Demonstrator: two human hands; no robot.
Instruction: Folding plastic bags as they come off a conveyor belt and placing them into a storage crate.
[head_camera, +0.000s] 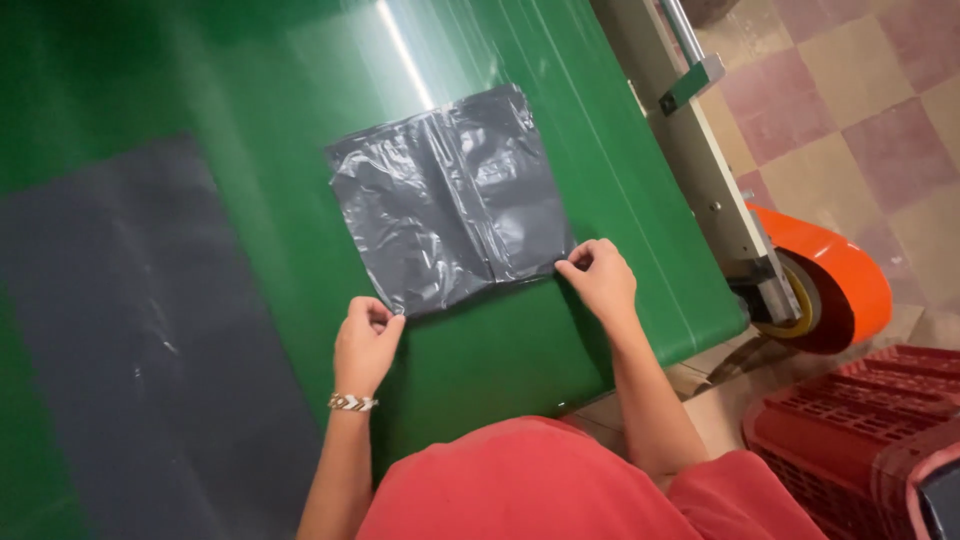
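From the head camera, a grey plastic bag (450, 195) lies flat on the green table (600, 150), its long axis running away from the person — slightly tilted. The left hand (365, 345) pinches its near left corner, the right hand (600, 275) its near right corner (both closed on plastic). Red crates (850, 430) stand on the floor at right.
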